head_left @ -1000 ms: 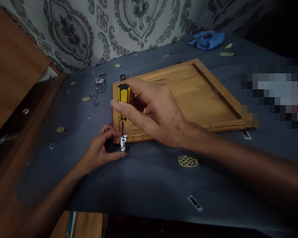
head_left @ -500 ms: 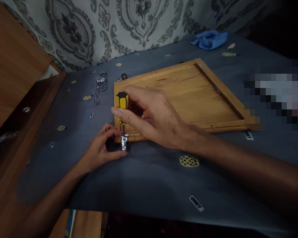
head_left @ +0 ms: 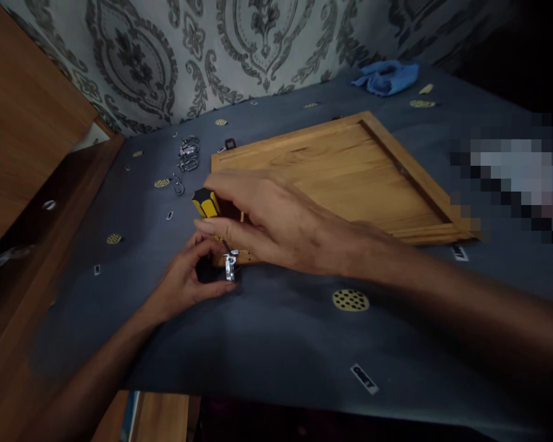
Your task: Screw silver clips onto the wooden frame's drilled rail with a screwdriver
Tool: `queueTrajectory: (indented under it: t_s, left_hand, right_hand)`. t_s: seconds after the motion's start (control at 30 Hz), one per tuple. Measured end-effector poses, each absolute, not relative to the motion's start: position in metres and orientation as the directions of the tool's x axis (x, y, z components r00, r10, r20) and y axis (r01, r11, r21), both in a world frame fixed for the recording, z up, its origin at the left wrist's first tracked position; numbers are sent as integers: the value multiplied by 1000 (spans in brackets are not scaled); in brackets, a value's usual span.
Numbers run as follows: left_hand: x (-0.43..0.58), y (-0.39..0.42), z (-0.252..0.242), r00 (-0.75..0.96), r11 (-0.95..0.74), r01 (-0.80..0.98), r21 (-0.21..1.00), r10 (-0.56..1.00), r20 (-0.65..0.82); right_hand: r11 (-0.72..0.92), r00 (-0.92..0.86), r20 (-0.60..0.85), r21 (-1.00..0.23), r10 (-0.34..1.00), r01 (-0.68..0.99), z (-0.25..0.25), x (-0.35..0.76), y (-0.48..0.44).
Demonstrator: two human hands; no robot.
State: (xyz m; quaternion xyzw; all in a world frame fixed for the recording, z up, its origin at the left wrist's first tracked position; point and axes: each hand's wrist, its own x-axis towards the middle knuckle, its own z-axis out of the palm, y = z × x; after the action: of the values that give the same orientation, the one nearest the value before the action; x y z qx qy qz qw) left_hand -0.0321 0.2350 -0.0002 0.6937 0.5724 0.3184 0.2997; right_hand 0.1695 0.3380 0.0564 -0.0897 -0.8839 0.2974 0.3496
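Observation:
My right hand [head_left: 276, 215] grips a yellow-and-black screwdriver [head_left: 206, 204], its handle leaning to the left. The thin shaft runs down to a shiny metal latch [head_left: 230, 269] at the near left corner of a framed wooden panel [head_left: 332, 166]. Around that latch curl the thumb and fingers of my left hand [head_left: 184, 276], the thumb at its lower end and a fingertip by its upper plate. Where exactly the screwdriver's tip meets the latch is too small to tell. My right hand covers part of the panel's near left side.
Several similar metal latches [head_left: 188, 153] lie left of the panel, with one more [head_left: 177, 184] closer. A dark bracket [head_left: 230, 143] sits at the panel's far edge. A blue cloth [head_left: 387, 77] rests at the back. Wooden furniture [head_left: 23, 123] borders the dark patterned table cover [head_left: 286, 344].
The screwdriver handle has tipped over to the left and lower, and my right hand has shifted left with it. My left hand and the latch stay in place.

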Motion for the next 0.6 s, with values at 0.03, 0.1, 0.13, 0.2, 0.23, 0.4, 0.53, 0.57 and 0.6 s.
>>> queueTrajectory:
  t_s: [0.03, 0.1, 0.13, 0.2, 0.23, 0.4, 0.53, 0.57, 0.6]
  left_hand:
    - [-32, 235, 0, 143, -167, 605, 778, 985, 100]
    - [-31, 235, 1, 150, -177, 603, 778, 983, 108]
    - [-31, 235, 1, 155, -184, 600, 779, 981, 112]
    - [-31, 235, 0, 165, -192, 597, 779, 980, 116]
    - [-32, 235, 0, 165, -193, 596, 779, 979, 117]
    - [-32, 235, -2, 153, -193, 600, 777, 980, 126]
    - [-32, 235, -1, 159, -195, 596, 779, 979, 124]
    - [-32, 235, -1, 161, -197, 595, 780, 979, 124]
    - [-32, 235, -1, 162, -196, 595, 780, 979, 123]
  right_hand:
    - [816, -750, 557, -577, 358, -39, 57, 168, 339]
    - [825, -760, 540, -565, 363, -7, 59, 166, 341]
    - [826, -761, 531, -564, 372, 11, 59, 165, 342]
    - [826, -758, 518, -562, 397, 48, 59, 163, 342]
    - [826, -754, 513, -560, 409, 67, 59, 162, 342]
    - [817, -716, 520, -564, 466, 123, 58, 162, 338]
    - [781, -691, 503, -607, 520, 146, 58, 161, 333]
    - [774, -694, 495, -618, 523, 142, 58, 161, 333]
    - [773, -690, 505, -622, 519, 126, 58, 161, 332]
